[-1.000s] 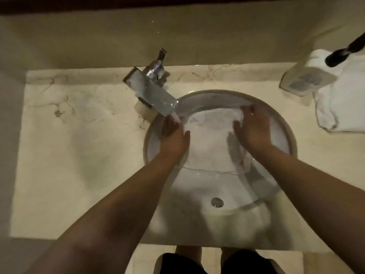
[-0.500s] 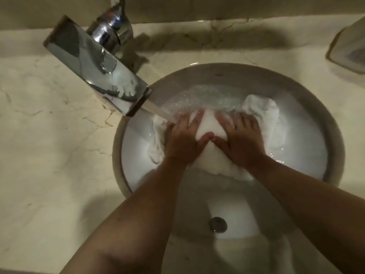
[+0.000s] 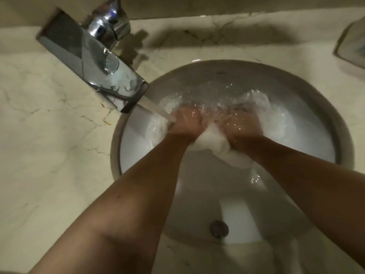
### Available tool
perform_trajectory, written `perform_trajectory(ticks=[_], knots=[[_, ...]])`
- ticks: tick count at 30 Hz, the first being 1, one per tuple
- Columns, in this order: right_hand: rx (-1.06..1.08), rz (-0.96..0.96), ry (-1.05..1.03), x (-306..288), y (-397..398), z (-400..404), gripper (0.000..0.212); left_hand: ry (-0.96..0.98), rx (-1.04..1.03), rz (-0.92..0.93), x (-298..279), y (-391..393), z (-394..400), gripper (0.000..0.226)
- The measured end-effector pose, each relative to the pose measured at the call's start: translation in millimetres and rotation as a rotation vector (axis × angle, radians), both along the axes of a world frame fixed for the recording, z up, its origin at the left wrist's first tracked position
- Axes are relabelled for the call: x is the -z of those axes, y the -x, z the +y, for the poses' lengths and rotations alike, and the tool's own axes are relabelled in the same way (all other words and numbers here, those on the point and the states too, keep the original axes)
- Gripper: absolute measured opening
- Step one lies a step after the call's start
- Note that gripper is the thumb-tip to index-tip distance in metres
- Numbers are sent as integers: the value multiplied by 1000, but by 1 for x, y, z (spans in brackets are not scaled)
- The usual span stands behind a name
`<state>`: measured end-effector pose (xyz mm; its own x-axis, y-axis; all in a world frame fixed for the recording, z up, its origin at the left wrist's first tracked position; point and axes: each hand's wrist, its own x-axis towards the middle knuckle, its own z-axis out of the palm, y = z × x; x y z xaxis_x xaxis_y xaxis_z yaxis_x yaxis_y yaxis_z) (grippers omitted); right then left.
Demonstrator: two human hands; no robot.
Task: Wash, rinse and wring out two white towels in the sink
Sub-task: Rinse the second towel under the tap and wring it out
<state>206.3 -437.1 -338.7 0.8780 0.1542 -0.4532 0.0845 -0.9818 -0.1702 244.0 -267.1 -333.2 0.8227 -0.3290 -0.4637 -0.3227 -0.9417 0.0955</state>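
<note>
A wet white towel [image 3: 274,117] lies bunched at the back of the round white sink [image 3: 233,66]. My left hand [image 3: 187,121] and my right hand [image 3: 239,123] sit side by side on it, fingers curled, each gripping a fold of the cloth. Water from the chrome faucet [image 3: 92,62] streams down onto my left hand and splashes over both. A lump of towel bulges out between my wrists. The second towel is out of view.
The drain [image 3: 219,228] is at the near side of the basin. A marble counter [image 3: 49,135] surrounds the sink. A pale box-like object [image 3: 351,46] sits at the right edge of the counter.
My hands went from spread flat on the towel to curled fists bunching it together under the stream. Water now splashes over both hands. The camera has moved closer to the sink.
</note>
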Motion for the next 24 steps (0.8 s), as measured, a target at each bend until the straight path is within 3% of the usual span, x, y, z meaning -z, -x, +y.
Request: perform_trajectory(ticks=[2, 4, 7, 9, 11, 15, 19, 24], knots=[[-145, -117, -17, -12, 3, 1, 36, 209, -10, 4, -6, 2, 14, 47], [-145, -107, -108, -12, 9, -4, 45, 336, 114, -81, -7, 11, 32, 53], [-68, -157, -71, -6, 26, -6, 44, 281, 191, -239, 10, 32, 65, 60], [-9, -324, -38, -2, 39, 1, 39, 219, 82, -329, 15, 49, 74, 63], [-31, -381, -106, -4, 49, 14, 47, 232, -32, -403, 16, 64, 74, 64], [-232, -286, -182, -4, 55, 29, 60, 275, -111, -400, 8, 83, 64, 64], [-145, -237, -72, 4, 43, 36, 81, 386, -192, -400, 20, 91, 52, 76], [-36, -275, -76, 10, 22, 45, 74, 472, -339, -451, 29, 84, 33, 83]])
